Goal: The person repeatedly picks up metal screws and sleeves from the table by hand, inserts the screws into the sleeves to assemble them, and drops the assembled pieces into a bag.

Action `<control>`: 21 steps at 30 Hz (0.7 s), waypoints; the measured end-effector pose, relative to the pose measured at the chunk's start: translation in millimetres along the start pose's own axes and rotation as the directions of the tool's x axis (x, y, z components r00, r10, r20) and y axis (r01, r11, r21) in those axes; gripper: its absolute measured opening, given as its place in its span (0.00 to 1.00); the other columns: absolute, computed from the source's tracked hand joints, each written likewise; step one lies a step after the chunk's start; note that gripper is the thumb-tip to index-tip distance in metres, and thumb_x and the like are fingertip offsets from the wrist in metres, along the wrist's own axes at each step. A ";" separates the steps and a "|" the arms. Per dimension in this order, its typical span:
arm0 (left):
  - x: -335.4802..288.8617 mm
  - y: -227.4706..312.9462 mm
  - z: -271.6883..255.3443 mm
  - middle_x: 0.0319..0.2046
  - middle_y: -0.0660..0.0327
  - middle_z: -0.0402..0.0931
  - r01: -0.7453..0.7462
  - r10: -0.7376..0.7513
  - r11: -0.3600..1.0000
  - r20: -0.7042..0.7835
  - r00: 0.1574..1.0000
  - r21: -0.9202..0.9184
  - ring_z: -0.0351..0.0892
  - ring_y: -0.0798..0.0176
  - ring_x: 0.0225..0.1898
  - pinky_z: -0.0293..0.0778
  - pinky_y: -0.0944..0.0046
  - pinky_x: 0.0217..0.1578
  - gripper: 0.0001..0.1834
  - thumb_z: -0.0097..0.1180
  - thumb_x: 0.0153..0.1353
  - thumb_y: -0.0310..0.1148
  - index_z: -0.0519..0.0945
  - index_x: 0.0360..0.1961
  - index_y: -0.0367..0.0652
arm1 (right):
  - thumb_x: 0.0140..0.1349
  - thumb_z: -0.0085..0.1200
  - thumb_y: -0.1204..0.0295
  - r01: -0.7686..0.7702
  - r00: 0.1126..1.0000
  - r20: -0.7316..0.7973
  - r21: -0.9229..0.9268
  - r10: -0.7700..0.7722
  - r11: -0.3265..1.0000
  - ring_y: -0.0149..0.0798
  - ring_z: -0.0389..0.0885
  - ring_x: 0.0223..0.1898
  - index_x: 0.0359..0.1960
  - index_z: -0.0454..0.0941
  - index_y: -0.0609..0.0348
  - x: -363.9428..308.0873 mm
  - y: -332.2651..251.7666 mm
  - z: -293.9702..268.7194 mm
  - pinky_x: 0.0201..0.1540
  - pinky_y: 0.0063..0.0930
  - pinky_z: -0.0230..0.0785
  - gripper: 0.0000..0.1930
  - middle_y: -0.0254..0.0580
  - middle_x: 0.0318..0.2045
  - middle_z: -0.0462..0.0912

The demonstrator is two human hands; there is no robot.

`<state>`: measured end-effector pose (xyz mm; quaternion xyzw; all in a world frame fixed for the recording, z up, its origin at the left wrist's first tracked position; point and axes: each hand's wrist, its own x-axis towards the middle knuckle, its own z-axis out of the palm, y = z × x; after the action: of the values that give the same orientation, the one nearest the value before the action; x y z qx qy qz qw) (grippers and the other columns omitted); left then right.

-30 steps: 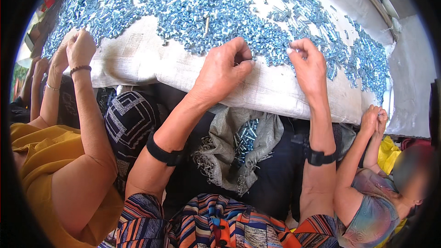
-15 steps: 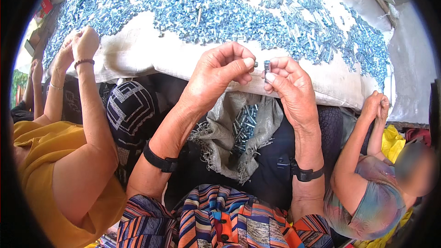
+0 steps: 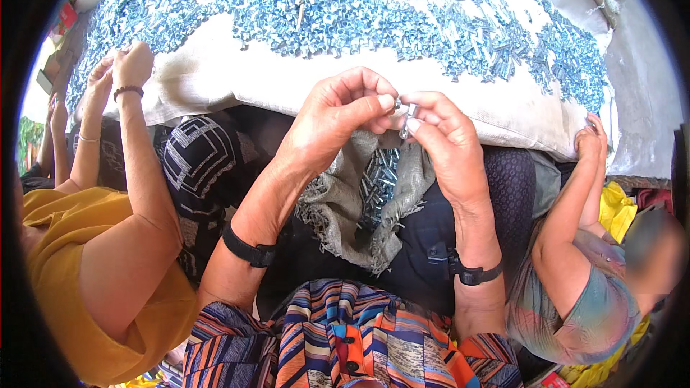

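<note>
In front of the cloth edge my two hands are close together at the middle. My left hand (image 3: 338, 111) pinches a small nut-like metal piece (image 3: 397, 103) between thumb and forefinger. My right hand (image 3: 449, 144) holds a slim metal bolt (image 3: 410, 113) with a wider shiny part at its top end. The two pieces are very near each other; whether they touch is hard to make out. Below my hands, a frayed grey woven sack (image 3: 336, 226) lies open on my lap, with several bolt-like metal pieces (image 3: 379, 183) inside.
A wide heap of bluish metal rings and rods (image 3: 309, 18) covers the table beyond, spread over white cloth (image 3: 208, 65). At my left sits a person in a mustard top (image 3: 86, 244); at my right, another in a multicoloured top (image 3: 575, 316). Both hold their hands near the cloth edge.
My right hand has moved left, bringing its bolt close to the piece in my left hand. The bolt now tilts. The right co-worker's hands have risen slightly.
</note>
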<state>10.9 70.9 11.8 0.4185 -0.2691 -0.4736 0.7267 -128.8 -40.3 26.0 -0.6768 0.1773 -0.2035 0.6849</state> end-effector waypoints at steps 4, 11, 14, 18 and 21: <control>-2.7 2.0 0.6 0.29 0.65 0.76 0.008 -0.008 1.000 -0.031 0.999 0.007 0.75 0.72 0.27 0.72 0.72 0.33 0.06 0.56 0.59 0.28 0.76 0.37 0.39 | 0.62 0.50 0.77 -0.048 0.995 -0.062 0.402 0.079 0.914 0.28 0.77 0.30 0.36 0.70 0.59 1.5 3.0 -5.9 0.36 0.21 0.72 0.03 0.37 0.30 0.78; -6.0 1.8 -1.0 0.28 0.65 0.75 0.014 -0.014 1.000 0.012 1.000 -0.001 0.75 0.72 0.28 0.72 0.73 0.32 0.06 0.56 0.59 0.29 0.76 0.36 0.40 | 0.64 0.49 0.75 -0.055 0.996 -0.029 0.576 0.088 0.815 0.30 0.77 0.28 0.34 0.70 0.57 1.0 10.0 3.0 0.35 0.25 0.71 0.01 0.36 0.29 0.77; -5.4 0.4 -4.1 0.28 0.65 0.75 0.009 -0.008 0.999 0.015 1.000 -0.031 0.75 0.72 0.27 0.71 0.73 0.31 0.06 0.56 0.59 0.29 0.76 0.35 0.40 | 0.64 0.48 0.75 -0.078 0.995 0.006 0.626 0.095 0.776 0.32 0.78 0.29 0.35 0.70 0.57 0.3 11.2 6.9 0.35 0.26 0.72 0.01 0.38 0.28 0.77; -7.3 3.2 -3.1 0.27 0.64 0.75 0.015 -0.014 0.999 0.018 1.000 -0.046 0.75 0.72 0.25 0.71 0.73 0.30 0.05 0.56 0.59 0.29 0.76 0.34 0.39 | 0.64 0.47 0.75 -0.077 0.996 0.022 0.669 0.084 0.740 0.34 0.79 0.30 0.36 0.70 0.56 -0.2 16.5 7.7 0.36 0.27 0.73 0.01 0.39 0.29 0.78; -6.9 5.1 -5.0 0.26 0.64 0.75 0.032 -0.031 0.999 0.043 0.999 -0.004 0.74 0.72 0.25 0.70 0.74 0.29 0.05 0.56 0.59 0.29 0.76 0.33 0.39 | 0.64 0.47 0.75 -0.119 0.993 0.080 0.753 0.089 0.647 0.34 0.79 0.30 0.36 0.70 0.56 -0.7 26.3 8.1 0.36 0.28 0.73 0.01 0.40 0.29 0.78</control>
<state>14.4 80.0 13.7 0.4108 -0.2769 -0.4945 0.7142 -124.2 -33.1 -0.2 -0.3224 0.1028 -0.2069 0.9180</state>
